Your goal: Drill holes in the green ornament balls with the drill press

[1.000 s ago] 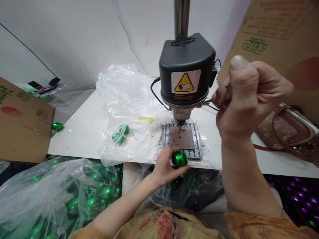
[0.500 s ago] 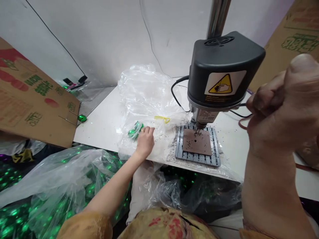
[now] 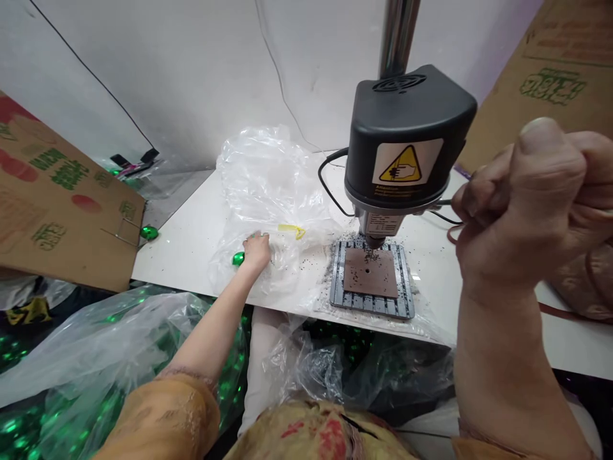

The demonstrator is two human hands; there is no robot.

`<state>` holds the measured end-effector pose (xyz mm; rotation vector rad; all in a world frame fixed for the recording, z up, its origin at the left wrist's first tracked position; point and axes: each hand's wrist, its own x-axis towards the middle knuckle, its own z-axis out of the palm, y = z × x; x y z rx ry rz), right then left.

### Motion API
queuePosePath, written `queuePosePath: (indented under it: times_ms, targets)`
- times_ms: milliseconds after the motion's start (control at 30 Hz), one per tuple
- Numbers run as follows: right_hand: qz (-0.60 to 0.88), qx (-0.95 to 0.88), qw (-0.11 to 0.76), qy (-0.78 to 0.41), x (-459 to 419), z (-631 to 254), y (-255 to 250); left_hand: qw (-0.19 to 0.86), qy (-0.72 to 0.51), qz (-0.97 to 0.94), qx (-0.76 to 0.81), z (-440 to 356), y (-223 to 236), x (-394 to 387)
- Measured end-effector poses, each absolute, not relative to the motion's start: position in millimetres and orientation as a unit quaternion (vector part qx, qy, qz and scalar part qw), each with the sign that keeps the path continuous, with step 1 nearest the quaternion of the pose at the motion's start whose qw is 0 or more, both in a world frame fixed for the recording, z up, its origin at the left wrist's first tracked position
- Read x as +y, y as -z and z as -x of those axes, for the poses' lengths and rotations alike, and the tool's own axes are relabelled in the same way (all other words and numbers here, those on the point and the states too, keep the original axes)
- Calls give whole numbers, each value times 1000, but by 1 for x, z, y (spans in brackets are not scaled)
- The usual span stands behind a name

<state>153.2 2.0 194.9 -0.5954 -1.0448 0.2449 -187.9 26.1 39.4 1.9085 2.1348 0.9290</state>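
Note:
My left hand (image 3: 257, 250) rests over a clear plastic bag on the table, its fingers curled down on a shiny green bauble that shows only as green glints at the fingertips. Just left of the hand, another shiny green bauble (image 3: 238, 258) lies on the plastic. My right hand (image 3: 531, 198) is raised and closed around the lever of a black bench drill press (image 3: 407, 147); most of the lever is hidden in the fist. Beneath the chuck, a brown square plate (image 3: 371, 281) with a hole sits on the grooved metal base (image 3: 338, 294), strewn with dark shavings.
A yellow tie (image 3: 290, 230) lies on the clear plastic bag (image 3: 263, 172). Cardboard boxes (image 3: 62, 211) stand at left and right. One green bauble (image 3: 149, 232) lies by the left box. Below the table edge, a clear sack (image 3: 158, 332) holds many green shiny pieces.
My left hand has shifted left and slightly away over the green baubles, now largely covering one. My right hand stays closed on the lever. The whole view has shifted a little.

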Motion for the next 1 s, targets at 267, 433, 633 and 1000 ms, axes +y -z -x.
queuePosePath:
  times_ms: [267,433,633,1000]
  targets:
    - [265,-480,829,-108,4,-150,-194,364,-424,-560,612,121,-76,-6]
    - [239,-479,840,-86,8,-150,-193,536,-527,-434,497,61,-72,-21]
    - [244,-492,831,-86,9,-153,-191,525,-525,-453,494,27,-34,-11]
    - [245,-506,821,-99,11,-154,-190,423,-470,-568,527,12,-14,-7]
